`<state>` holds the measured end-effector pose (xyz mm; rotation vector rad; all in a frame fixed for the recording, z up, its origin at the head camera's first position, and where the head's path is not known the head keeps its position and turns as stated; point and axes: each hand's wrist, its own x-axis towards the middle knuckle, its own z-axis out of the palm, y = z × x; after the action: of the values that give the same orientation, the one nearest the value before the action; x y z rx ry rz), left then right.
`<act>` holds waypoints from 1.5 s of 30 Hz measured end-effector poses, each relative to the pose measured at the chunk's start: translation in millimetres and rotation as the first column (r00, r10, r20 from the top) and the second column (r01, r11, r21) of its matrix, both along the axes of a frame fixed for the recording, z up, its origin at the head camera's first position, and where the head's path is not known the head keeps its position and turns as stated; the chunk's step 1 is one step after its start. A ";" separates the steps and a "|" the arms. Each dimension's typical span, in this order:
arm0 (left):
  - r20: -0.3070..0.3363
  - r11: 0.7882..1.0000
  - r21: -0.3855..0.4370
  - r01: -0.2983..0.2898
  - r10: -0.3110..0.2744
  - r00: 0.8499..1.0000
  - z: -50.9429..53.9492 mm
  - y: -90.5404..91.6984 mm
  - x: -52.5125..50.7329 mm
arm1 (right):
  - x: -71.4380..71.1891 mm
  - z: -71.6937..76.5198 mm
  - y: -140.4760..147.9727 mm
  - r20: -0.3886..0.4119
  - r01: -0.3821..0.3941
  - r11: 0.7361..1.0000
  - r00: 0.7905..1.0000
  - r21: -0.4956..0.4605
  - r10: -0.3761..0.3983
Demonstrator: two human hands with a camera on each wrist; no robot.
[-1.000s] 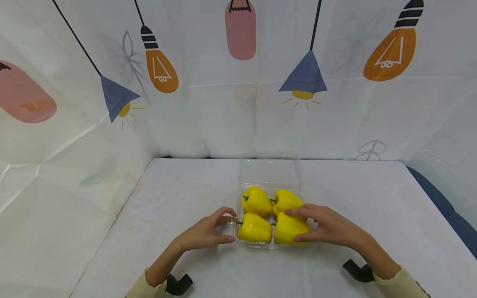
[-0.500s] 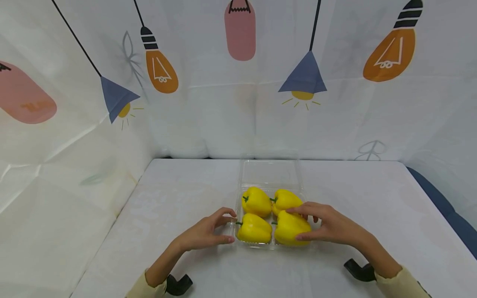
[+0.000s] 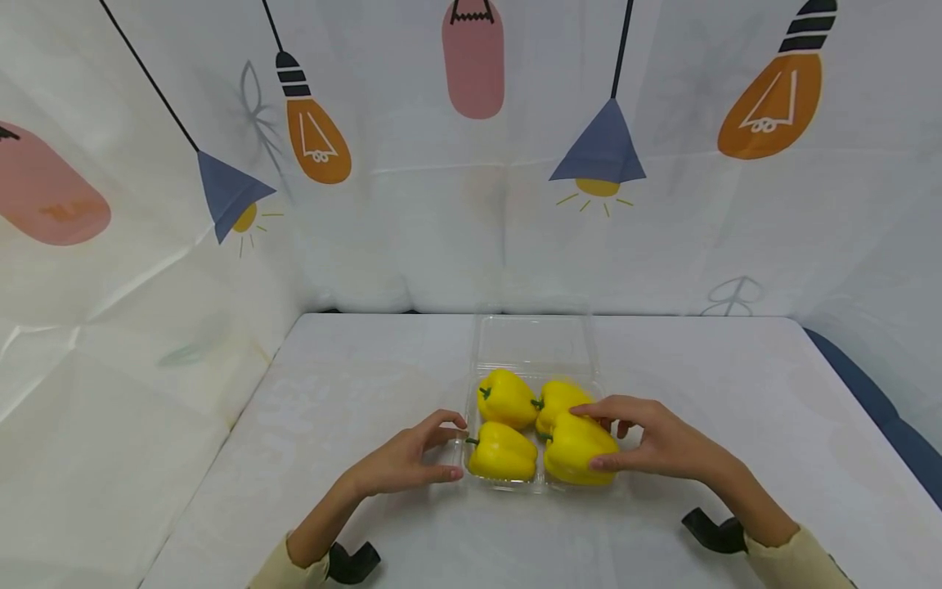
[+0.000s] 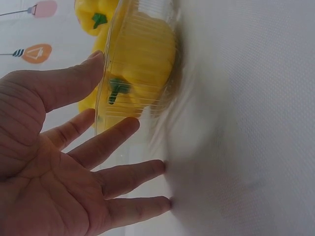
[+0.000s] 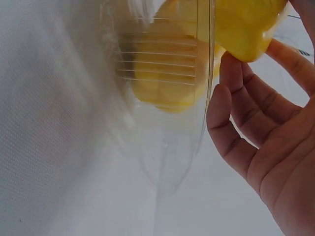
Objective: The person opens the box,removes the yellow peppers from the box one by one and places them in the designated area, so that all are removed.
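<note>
Several yellow bell peppers lie in a clear plastic clamshell container (image 3: 533, 339), its lid folded back. My right hand (image 3: 657, 438) pinches the near-right bell pepper (image 3: 580, 451) between thumb and fingers; in the right wrist view this bell pepper (image 5: 246, 27) stands above the container's rim. Behind it the far-right bell pepper (image 3: 557, 401) is partly covered. The near-left bell pepper (image 3: 504, 452) and far-left bell pepper (image 3: 506, 397) sit in their places. At the container's left side, my left hand (image 3: 403, 456) has its fingers spread, with the thumb by the rim (image 4: 100, 91).
A white-covered table (image 3: 353, 368) bears the container near its middle. Behind and to the left hangs a white cloth (image 3: 412, 237) printed with lamps and bulbs. A dark blue object (image 3: 876, 393) shows past the table's right edge.
My right hand has moved slightly right and up, shifting and tilting the near-right bell pepper. The far-right bell pepper has shifted a little left. My left hand has stayed still.
</note>
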<state>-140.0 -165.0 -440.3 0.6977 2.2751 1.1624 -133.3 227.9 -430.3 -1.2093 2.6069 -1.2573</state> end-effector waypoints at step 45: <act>0.011 1.000 -0.003 -0.004 0.004 1.000 0.9 0.7 0.4 | 3.6 10.8 37.2 -0.181 0.344 0.936 0.918 -0.076 -0.352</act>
<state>-139.6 -164.3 -439.4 0.6836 2.2697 1.1620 -129.7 265.2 -419.5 -0.9393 3.0599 -1.3066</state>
